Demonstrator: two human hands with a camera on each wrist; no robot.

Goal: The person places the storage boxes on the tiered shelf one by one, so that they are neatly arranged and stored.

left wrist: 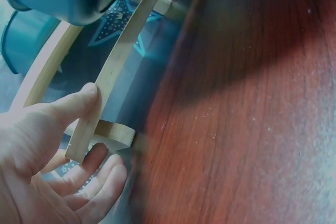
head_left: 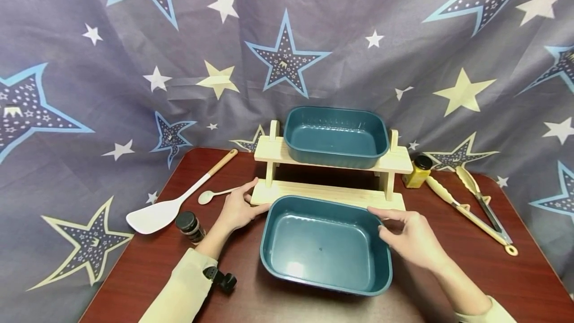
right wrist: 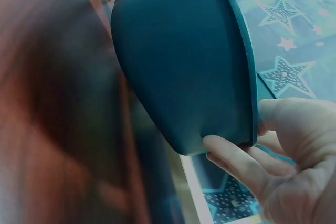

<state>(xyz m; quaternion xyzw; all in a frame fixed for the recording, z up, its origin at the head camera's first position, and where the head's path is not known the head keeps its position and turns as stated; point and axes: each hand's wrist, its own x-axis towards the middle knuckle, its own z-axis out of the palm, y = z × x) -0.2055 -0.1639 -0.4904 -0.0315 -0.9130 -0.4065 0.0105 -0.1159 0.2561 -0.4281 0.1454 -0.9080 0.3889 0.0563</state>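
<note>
The two-tier wooden rack (head_left: 287, 188) stands on the worktop (head_left: 453, 283) and serves as the reference point. Left hand (head_left: 239, 209): at the left end of the rack's lower board, thumb on top and fingers below, pinching the board. Right hand (head_left: 414, 237): in front of the rack's right half, pinching the right-hand far corner of the front blue rectangular dish (head_left: 320, 248), thumb and fingers on either side of its rim. The front dish is raised above the worktop, immediately before the rack's lower board; contact with the board cannot be determined. The rear blue rectangular dish (head_left: 338, 138) rests upright on the rack's upper board.

Left of the rack: a white spoon (head_left: 207, 197), near the lower board; a white turner (head_left: 157, 216), farther out; a black-lidded jar (head_left: 190, 226), toward the front. Right of the rack: a yellow black-lidded jar (head_left: 417, 176), just beside it; tongs (head_left: 475, 216), beyond that jar, arms spread. Behind the rack: a star-patterned curtain (head_left: 358, 74).
</note>
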